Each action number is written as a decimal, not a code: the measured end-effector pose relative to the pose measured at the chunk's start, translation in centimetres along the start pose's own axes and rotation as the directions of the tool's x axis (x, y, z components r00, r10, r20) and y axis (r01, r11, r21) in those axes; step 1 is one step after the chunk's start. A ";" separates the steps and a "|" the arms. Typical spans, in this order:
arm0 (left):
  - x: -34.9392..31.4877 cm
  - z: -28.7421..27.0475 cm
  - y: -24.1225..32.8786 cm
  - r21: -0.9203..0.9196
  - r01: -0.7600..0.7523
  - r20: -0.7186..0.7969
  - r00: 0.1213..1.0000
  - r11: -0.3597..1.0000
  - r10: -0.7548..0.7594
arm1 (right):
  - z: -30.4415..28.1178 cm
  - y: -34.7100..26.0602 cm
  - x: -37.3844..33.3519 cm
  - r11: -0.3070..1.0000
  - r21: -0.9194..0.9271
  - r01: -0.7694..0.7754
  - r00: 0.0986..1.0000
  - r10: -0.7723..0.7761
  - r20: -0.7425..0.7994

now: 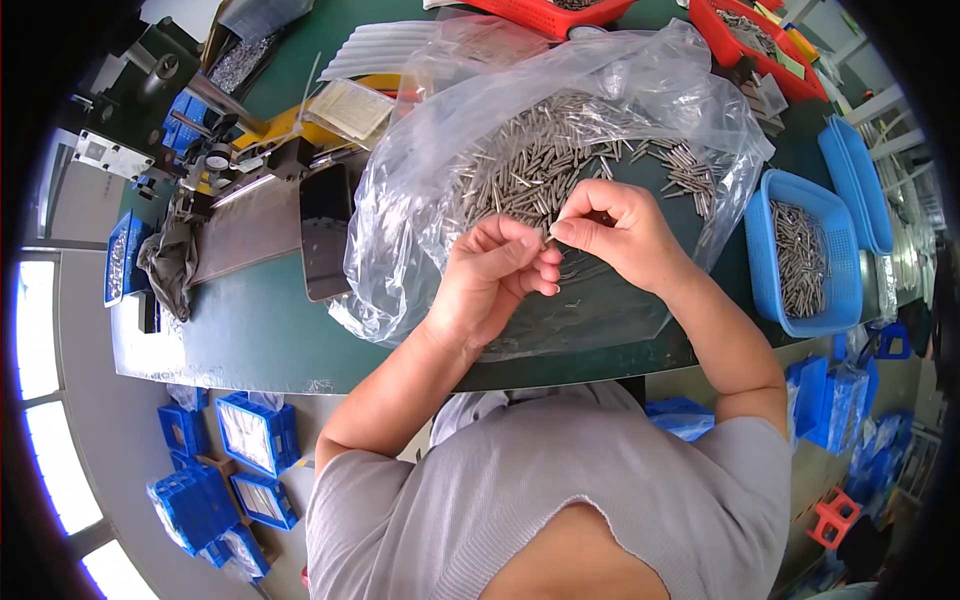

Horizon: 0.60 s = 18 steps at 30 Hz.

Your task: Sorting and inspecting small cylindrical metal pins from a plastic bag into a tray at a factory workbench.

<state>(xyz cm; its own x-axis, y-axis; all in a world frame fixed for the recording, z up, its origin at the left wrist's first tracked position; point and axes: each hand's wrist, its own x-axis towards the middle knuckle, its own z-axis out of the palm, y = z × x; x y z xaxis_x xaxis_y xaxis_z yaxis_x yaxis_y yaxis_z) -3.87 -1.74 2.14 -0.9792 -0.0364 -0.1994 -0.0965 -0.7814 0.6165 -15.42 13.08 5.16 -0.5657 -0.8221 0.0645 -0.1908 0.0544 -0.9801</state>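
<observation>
Over the near part of a clear plastic bag [690, 95], both my hands meet fingertip to fingertip. My left hand [490, 270] is closed, its thumb and forefinger pinched at a small metal pin [547, 239], mostly hidden by the fingers. From the other side my right hand [620, 235] pinches at the same pin with thumb and forefinger. Just beyond the hands, a heap of slim metal pins [530, 160] lies spread on the bag. A smaller group of pins [688, 176] lies to the right of it.
At the right stands a blue basket [762, 250] of metal pins, with a blue tray [855, 185] beside it. Red baskets [700, 20] stand at the back right. A dark flat device [325, 230] and a measuring fixture [215, 160] occupy the left of the green table [260, 345].
</observation>
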 end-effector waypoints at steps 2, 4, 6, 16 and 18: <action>0.0 0.3 0.0 0.075 0.018 -0.066 0.998 0.997 -0.013 | 0.1 -0.1 0.0 0.999 0.039 0.003 1.000 -0.004 0.012; 0.1 0.3 -0.2 0.053 0.034 -0.038 0.999 0.998 -0.032 | 0.3 -0.6 -0.1 0.997 0.073 -0.035 0.999 0.034 0.025; 0.1 0.2 -0.4 0.034 0.052 -0.008 0.999 0.998 -0.051 | 0.3 -0.8 -0.2 0.996 0.080 -0.034 0.999 0.034 0.008; 0.1 -0.1 -0.4 -0.014 0.020 0.021 1.000 1.000 -0.020 | 0.3 -0.8 -0.2 0.996 -0.027 0.083 0.996 -0.084 -0.035; 0.2 -0.1 -0.4 -0.020 0.024 0.027 0.999 0.999 -0.024 | 0.0 -0.5 -0.1 0.997 -0.015 0.072 0.996 -0.073 -0.044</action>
<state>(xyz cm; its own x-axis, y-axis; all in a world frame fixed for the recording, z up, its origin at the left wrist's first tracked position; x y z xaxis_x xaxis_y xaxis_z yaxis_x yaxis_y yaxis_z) -3.99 -1.51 1.81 -0.9812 -0.0008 -0.1932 -0.1167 -0.7947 0.5957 -15.24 13.14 5.59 -0.5853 -0.7980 0.1439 -0.2431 0.0034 -0.9700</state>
